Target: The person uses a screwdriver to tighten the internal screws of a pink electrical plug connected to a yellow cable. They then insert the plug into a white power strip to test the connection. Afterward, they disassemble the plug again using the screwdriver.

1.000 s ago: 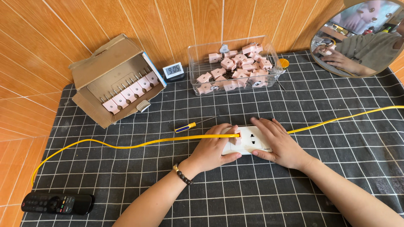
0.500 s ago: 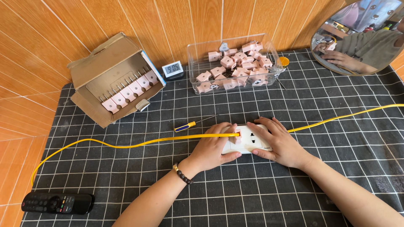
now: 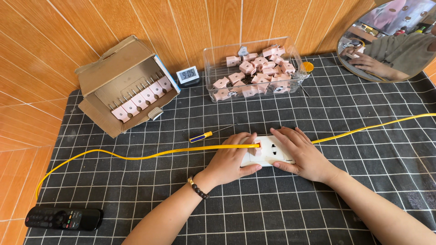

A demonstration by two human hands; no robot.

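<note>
One head-worn cam, looking steeply down and fwd from above the person's own forearms. Both arms enter from the bottom edge; left hand (image 3: 231, 159) and right hand (image 3: 302, 154) sit just below frame centre, close to the lens. View faces an orange panelled wall (image 3: 200, 27) at the top, w/ the checked table cloth (image 3: 272, 213) filling most of the frame edge to edge. Round mirror (image 3: 390, 41), top right, is cut off by the frame. No second view, so no shared area.
</note>
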